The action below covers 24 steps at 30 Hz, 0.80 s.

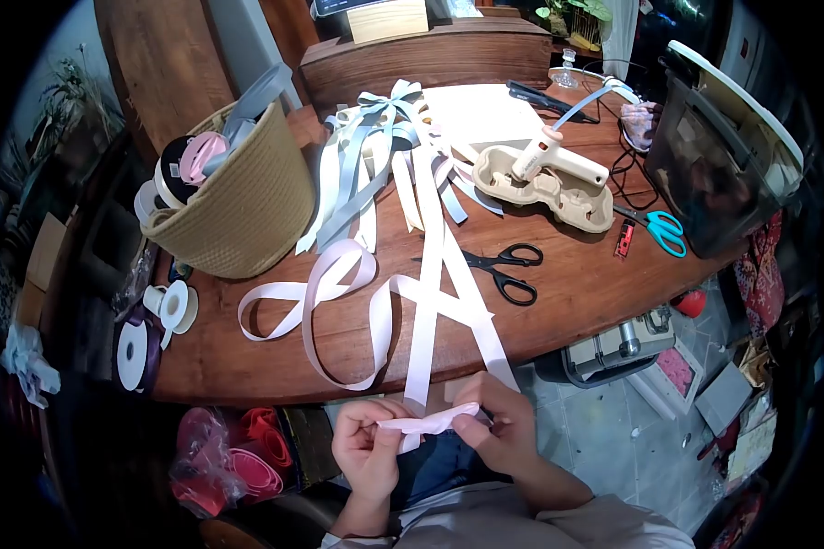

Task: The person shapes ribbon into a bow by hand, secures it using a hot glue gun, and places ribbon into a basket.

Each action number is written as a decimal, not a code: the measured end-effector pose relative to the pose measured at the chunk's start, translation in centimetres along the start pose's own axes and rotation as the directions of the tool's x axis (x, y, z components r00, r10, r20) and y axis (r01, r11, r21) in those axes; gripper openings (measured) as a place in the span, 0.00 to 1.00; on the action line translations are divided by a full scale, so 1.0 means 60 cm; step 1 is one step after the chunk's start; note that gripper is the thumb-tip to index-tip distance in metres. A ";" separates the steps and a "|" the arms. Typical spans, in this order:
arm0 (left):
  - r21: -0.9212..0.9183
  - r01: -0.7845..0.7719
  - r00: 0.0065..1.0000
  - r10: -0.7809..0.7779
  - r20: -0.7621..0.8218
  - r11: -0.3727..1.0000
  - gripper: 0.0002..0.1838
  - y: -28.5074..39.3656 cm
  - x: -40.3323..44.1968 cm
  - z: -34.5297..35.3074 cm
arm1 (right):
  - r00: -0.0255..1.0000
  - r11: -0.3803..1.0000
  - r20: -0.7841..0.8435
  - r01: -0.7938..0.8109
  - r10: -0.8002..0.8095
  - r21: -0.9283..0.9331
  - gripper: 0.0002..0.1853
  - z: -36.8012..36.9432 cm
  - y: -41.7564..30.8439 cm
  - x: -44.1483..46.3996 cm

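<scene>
Brown wood makes up the tabletop, whose curved near edge stands above a grey tiled floor on the right. Just in front of that edge, over the person's lap, the left hand and the right hand grip a folded pink ribbon between them, thumbs and fingers closed on its two ends. Long pale strips run from near the hands across the tabletop to its far middle; whether they all belong to the held piece, I cannot tell. Left of these strips, more pink ribbon lies in loose loops. At the far middle sits a pile of pale ribbons topped by a blue bow, near a white sheet. Black scissors lie open just right of the strips. Farther right, a white glue gun rests on a cardboard tray, with a red lighter and blue-handled scissors beside it. A dark plastic bin stands at the right edge. On the left are a woven basket holding ribbon rolls and, nearer, a white spool and a purple one.
</scene>
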<state>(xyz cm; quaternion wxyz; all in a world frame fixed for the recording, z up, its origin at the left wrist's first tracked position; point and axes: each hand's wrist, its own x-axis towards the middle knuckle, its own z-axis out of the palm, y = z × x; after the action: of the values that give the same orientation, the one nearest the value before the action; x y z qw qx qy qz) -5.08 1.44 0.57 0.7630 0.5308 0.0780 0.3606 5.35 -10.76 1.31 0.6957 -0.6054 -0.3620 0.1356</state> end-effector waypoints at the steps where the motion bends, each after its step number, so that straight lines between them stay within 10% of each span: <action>1: 0.007 -0.008 1.000 0.008 0.013 1.000 0.08 -0.001 -0.001 -0.002 | 1.000 0.999 0.003 -0.007 0.007 0.044 0.03 0.001 0.005 -0.002; 7: 0.298 -0.129 0.972 0.062 0.225 0.946 0.04 0.012 0.008 -0.009 | 0.997 0.998 0.064 0.046 -0.043 -0.047 0.01 -0.009 -0.001 -0.001; 17: -0.048 0.116 0.992 -0.119 -0.052 0.992 0.11 0.003 0.005 0.004 | 0.938 0.926 0.111 0.344 -0.329 -0.158 0.05 -0.010 0.017 -0.006; 21: -0.080 0.111 0.983 -0.121 -0.138 0.991 0.14 0.010 0.008 0.018 | 0.983 0.957 -0.142 -0.068 0.112 0.282 0.10 -0.010 0.015 -0.031; 24: -0.023 0.092 0.985 -0.094 -0.143 0.996 0.14 0.012 0.017 0.017 | 0.990 0.934 -0.046 -0.110 0.133 0.340 0.11 -0.016 0.010 -0.015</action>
<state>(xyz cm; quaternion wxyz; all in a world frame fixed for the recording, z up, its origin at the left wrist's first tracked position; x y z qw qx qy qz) -4.19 1.45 1.87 0.7758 0.4927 0.1545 0.3627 5.52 -11.92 0.40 0.7911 -0.5032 -0.2714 0.2175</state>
